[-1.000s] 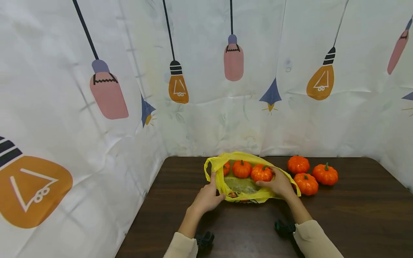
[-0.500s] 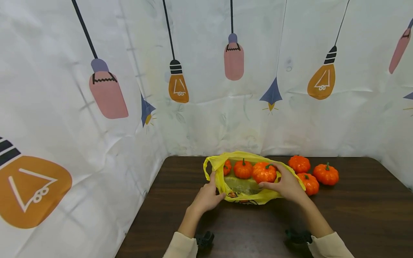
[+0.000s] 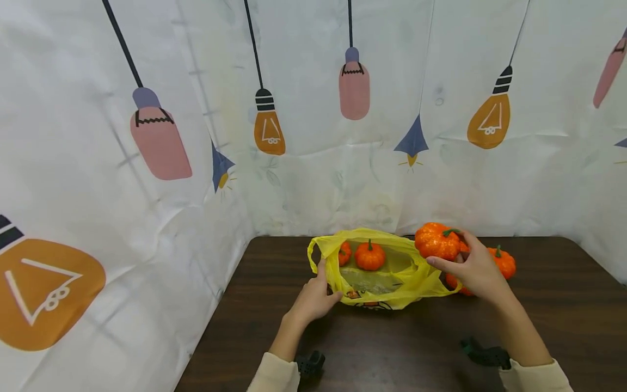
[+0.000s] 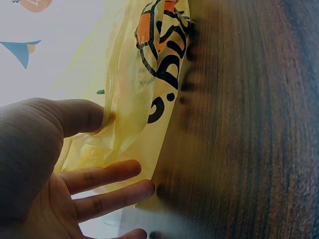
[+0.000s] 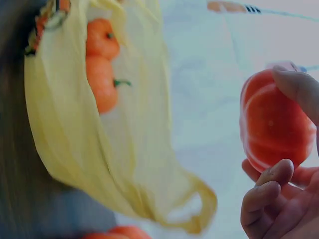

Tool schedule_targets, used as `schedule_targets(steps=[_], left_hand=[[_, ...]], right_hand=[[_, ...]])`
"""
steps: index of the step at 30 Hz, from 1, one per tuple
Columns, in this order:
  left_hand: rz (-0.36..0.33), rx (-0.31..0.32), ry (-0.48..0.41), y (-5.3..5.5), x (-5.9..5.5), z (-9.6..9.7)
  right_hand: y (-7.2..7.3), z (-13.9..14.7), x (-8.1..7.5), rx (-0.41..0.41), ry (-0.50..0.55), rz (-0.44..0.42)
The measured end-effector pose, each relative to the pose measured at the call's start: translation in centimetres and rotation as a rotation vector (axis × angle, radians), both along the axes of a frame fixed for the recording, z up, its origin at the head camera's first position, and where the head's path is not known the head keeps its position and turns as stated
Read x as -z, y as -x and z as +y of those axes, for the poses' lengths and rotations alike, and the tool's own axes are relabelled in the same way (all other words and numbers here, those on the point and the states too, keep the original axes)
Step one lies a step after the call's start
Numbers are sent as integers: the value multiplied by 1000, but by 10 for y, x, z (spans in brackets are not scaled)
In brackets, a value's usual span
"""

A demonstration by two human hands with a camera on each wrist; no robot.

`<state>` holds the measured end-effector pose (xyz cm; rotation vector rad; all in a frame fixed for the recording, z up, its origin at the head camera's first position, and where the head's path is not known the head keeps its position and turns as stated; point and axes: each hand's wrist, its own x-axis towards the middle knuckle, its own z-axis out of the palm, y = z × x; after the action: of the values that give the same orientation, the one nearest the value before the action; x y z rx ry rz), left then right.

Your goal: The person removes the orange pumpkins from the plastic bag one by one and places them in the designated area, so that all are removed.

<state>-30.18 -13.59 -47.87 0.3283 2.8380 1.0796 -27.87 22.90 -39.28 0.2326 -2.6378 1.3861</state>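
- Yellow bag (image 3: pixel 409 294) is laid on the dark brown table (image 3: pixel 392 348), with its mouth spread wide and black letters printed on it.
- Right hand (image 3: pixel 477 269) is wrapped around an orange pumpkin (image 3: pixel 437 242), which is held up in the air by the bag's right end.
- Left hand (image 3: pixel 315 296) is placed at the bag's left side, which is touched by it, with finger and thumb spread apart. The two hands are set well apart.
- Two pumpkins can be seen inside the bag: a round one (image 3: pixel 370 257) near the middle, and a left one (image 3: pixel 345 253) partly hidden by the bag's side.
- More pumpkins are placed to the right, on the table. One (image 3: pixel 503 263) is partly covered by the right hand. Another (image 3: pixel 453 281) is mostly hidden.
- Black gadgets (image 3: pixel 309 363) are worn on both wrists.
- Green stem (image 3: pixel 450 232) is seen on the held pumpkin, close to the fingertips.
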Motion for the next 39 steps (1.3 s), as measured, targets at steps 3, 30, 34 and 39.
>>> schedule_targets(steps=[3,30,34,39], left_hand=[[-1,-5,1,-1,0,-1],[5,15,-22,-1,0,-4],[3,15,-29,-1,-1,-3],[0,19,-38,-1,-1,-2]], right_hand=[[-1,16,-1,43,-12,-1],[0,56,3,113,50,5],[2,62,3,108,81,23],[3,71,4,123,83,20]])
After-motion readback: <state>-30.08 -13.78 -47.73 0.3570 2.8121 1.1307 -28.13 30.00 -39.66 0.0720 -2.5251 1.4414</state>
